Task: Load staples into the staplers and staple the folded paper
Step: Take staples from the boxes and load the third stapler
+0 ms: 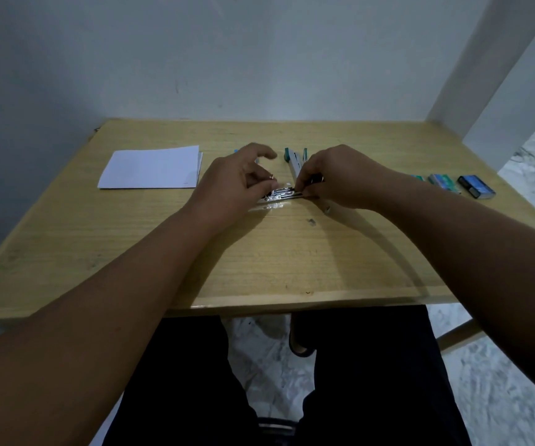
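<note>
Now I am pinching the open stapler [280,196] at both ends, left hand [243,180] and right hand [340,175], right of the paper [151,167].

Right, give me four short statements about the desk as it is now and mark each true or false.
1. Both hands, left hand and right hand, work at the opened stapler. True.
2. The folded paper lies under the stapler. False: it lies apart, on the person's left side of the wooden table.
3. Staple boxes sit at the right edge. True.
4. The right hand rests flat, empty. False: its fingers pinch the stapler.
</note>
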